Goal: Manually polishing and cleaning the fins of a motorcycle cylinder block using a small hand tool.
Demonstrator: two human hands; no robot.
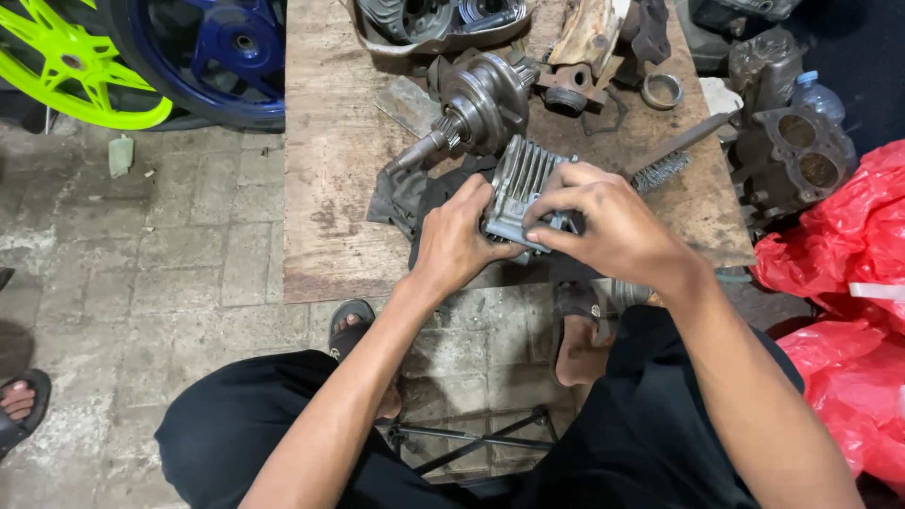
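Observation:
A grey finned metal engine cylinder (521, 179) rests on a dark rag (415, 193) at the near edge of a worn wooden board (330, 151). My left hand (454, 240) grips the cylinder's near left side. My right hand (603, 219) curls over its right end, fingertips pressed on the lower edge. Both hands hold the same part.
A crankshaft (476, 104) lies just beyond the cylinder. A wire brush (665, 160) and a metal ring (662, 90) sit to the right, engine cases (792, 141) further right. Red plastic bags (848, 283) at right. Blue (217, 57) and green (75, 66) wheels at top left. Another person's sandalled foot (19, 405) at left.

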